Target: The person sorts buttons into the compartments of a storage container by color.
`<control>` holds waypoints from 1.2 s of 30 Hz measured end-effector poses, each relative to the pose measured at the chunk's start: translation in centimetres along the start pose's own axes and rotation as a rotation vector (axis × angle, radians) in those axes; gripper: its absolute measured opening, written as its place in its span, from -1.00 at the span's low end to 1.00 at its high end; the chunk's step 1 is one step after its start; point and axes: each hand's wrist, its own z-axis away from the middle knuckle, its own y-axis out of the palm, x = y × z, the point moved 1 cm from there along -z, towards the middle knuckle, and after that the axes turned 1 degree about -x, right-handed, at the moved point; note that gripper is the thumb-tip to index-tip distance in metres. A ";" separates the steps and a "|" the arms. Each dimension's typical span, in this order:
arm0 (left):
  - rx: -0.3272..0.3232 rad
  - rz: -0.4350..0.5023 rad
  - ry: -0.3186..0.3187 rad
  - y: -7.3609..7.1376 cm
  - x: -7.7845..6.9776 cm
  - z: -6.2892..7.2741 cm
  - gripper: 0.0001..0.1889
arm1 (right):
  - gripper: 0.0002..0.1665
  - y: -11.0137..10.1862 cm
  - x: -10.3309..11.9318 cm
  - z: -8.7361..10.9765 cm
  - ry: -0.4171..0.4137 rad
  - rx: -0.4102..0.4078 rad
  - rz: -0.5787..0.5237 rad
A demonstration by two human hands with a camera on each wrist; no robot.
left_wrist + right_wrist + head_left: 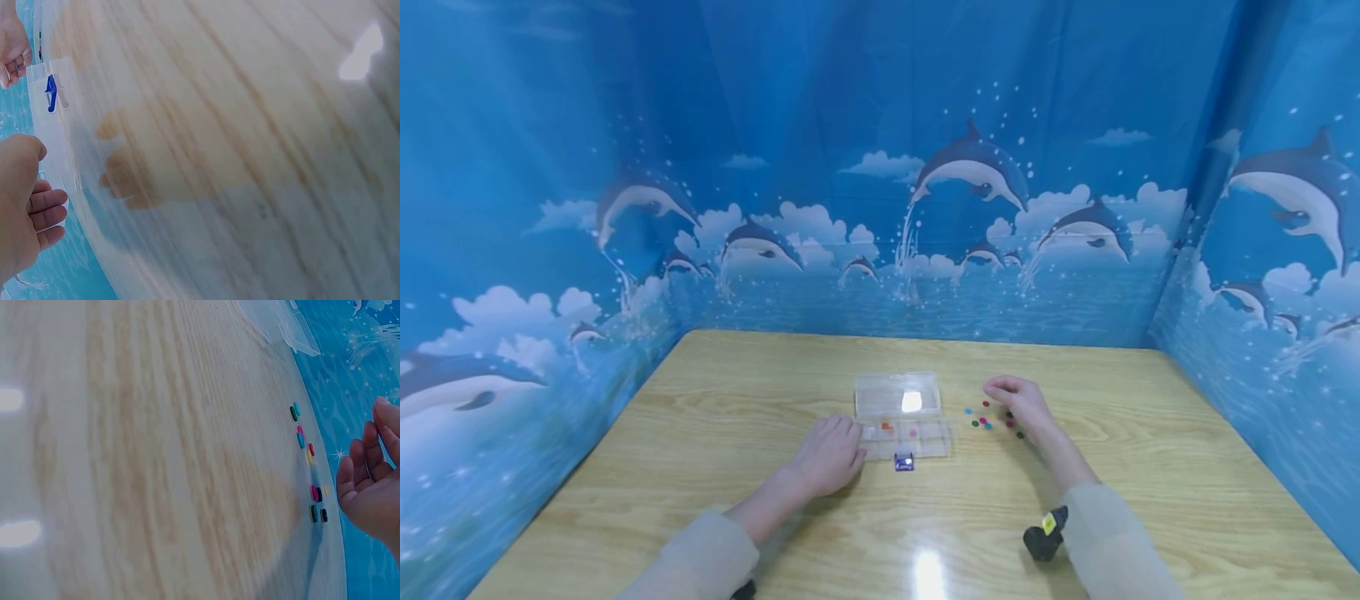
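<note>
A clear plastic compartment box (928, 446) lies on the table with its lid (887, 396) folded back. An orange piece and a small pinkish piece show in its compartments. My left hand (829, 457) lies at the box's left end, fingers loosely bent; in the left wrist view the hand (25, 206) overlaps the box's edge. Over several small coloured discs like buttons (983, 421), right of the box, hovers my right hand (1021, 398). Its thumb and forefinger meet at the tips in the right wrist view (375, 469); whether a disc sits between them is hidden.
A blue clasp (904, 462) juts from the front of the box. The wood-patterned table (760, 375) is bounded by a blue curtain (820, 300) with dolphins at the back and sides. A black device (1043, 537) is strapped near the right wrist.
</note>
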 end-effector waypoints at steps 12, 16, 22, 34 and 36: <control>0.003 0.008 -0.007 0.0 0.0 0.2 -0.72 | -0.56 -0.6 -0.4 -0.1 -0.023 -0.117 0.024; 0.005 0.003 -0.007 -0.1 0.1 0.2 -0.72 | -0.59 -0.5 -0.5 -0.2 -0.003 -0.135 0.028; -0.001 -0.001 -0.003 0.0 0.1 0.2 -0.73 | -0.61 0.0 -1.0 -0.5 0.010 -0.136 0.031; 0.019 0.017 -0.009 -0.3 -0.1 0.0 -0.72 | -0.71 0.3 -1.7 -0.8 -0.030 -0.150 0.183; 0.021 0.016 -0.010 -0.3 -0.1 0.0 -0.72 | -0.73 0.3 -1.7 -0.7 -0.048 -0.139 0.198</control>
